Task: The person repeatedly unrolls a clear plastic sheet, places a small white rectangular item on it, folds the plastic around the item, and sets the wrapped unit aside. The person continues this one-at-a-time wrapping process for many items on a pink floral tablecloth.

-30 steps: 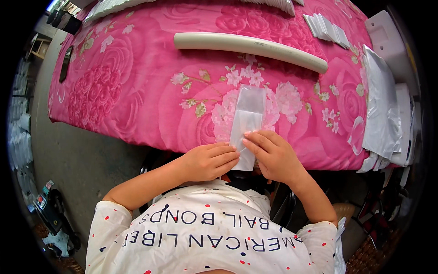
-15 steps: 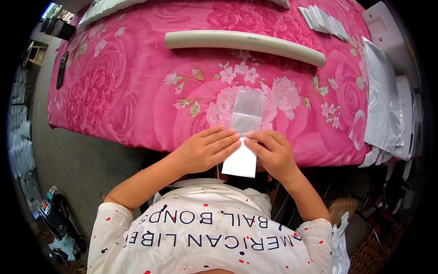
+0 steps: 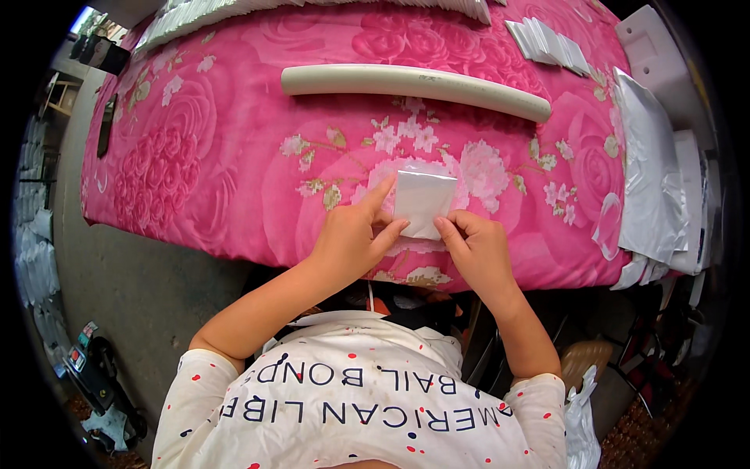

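On the pink flowered cloth, close to the near edge, a small square packet [image 3: 424,205] lies between my hands: something white and flat in a clear plastic sleeve. My left hand [image 3: 353,232] is at its left side, the thumb on the lower left corner and the index finger stretched up along the edge. My right hand [image 3: 478,244] pinches the lower right corner between thumb and fingers. The back of the packet is out of sight.
A long cream tube [image 3: 414,83] lies across the table beyond my hands. A row of white packets [image 3: 312,9] lines the far edge, with a smaller fanned pile [image 3: 547,47] at far right. Silvery plastic bags [image 3: 652,168] lie along the right edge.
The long strip of white paper and clear sleeve is now a short square packet, its white part up on the cloth. My left hand has turned, its index finger pointing away.
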Motion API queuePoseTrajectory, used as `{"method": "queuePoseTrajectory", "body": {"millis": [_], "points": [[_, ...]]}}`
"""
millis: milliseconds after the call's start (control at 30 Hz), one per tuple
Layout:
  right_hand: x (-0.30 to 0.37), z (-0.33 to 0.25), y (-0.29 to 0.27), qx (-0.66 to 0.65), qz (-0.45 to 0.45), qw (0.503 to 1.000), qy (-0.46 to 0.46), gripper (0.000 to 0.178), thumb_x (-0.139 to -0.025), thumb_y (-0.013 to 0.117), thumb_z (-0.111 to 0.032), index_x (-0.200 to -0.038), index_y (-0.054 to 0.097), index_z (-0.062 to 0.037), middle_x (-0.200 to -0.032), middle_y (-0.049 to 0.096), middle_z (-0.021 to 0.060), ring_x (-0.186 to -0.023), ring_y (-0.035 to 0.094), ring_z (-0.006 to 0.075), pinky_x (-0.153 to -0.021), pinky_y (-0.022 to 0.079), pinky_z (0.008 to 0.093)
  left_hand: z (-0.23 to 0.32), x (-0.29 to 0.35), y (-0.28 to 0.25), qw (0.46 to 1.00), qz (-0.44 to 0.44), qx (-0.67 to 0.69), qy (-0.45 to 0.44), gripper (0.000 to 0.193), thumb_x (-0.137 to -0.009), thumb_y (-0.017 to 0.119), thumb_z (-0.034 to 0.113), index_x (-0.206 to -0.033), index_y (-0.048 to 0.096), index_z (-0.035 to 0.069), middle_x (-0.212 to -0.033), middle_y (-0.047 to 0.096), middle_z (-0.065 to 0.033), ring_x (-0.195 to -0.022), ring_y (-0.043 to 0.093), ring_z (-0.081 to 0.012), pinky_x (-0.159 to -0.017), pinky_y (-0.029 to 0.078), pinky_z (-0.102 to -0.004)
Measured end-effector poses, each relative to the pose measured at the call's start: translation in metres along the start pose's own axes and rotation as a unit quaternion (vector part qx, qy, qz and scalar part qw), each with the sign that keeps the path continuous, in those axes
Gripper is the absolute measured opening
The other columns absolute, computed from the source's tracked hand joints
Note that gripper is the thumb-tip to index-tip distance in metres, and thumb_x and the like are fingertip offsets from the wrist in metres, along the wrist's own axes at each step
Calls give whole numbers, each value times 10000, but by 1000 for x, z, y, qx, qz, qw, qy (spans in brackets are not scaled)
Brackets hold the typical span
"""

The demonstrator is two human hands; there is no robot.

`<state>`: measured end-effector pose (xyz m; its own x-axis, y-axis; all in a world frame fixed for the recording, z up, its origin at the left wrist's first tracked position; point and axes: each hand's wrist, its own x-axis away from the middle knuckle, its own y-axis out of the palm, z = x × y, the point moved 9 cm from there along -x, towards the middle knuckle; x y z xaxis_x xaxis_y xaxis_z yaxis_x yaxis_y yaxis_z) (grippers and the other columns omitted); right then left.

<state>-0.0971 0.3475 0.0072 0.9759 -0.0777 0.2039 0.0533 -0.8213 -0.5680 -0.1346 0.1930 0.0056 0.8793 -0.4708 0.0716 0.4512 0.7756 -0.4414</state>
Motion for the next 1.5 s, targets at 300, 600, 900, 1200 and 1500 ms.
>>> {"method": "queuePoseTrajectory", "body": {"millis": [300,600,900,1200,1500], "points": [[-22,22,8,-40,-79,988,123,283,-836,593,-232,-764,657,34,-562,613,100,-515,603,150,-504,450,287,13,-13,-10,992,30,-123,21,683,-765,677,97,-1340,340,-52,-1162,554,-215,-948,610,-230,-791,477,-330],[-22,19,8,-13,-58,992,114,259,-809,604,-224,-730,661,16,-565,610,134,-522,611,212,-512,460,326,24,-15,50,924,-22,-326,202,987,-748,545,601,-1348,242,-121,-1404,280,-266,-1358,193,-364,-1114,90,-467],[-11,4,2,75,-20,994,73,207,-670,715,-207,-689,621,-23,-608,613,124,-560,608,268,-534,470,360,18,-15,57,929,-33,-310,197,1119,-687,547,682,-1365,183,-131,-1443,179,-276,-1381,106,-365,-1119,35,-454],[-3,-41,-15,252,57,959,-115,224,-675,704,-123,-853,615,-20,-862,636,130,-797,611,280,-713,480,370,30,-1,28,941,33,-225,252,1032,-733,615,544,-1409,112,-51,-1447,129,-290,-1374,79,-386,-1101,63,-502],[-18,-59,74,288,4,915,-282,593,-879,473,-412,-1339,394,-47,-1429,282,204,-1339,229,358,-1089,162,482,-91,137,-1,915,-147,244,-285,218,-921,507,91,-1083,567,-42,-1015,634,-149,-902,632,-180,-796,515,-273]]}}
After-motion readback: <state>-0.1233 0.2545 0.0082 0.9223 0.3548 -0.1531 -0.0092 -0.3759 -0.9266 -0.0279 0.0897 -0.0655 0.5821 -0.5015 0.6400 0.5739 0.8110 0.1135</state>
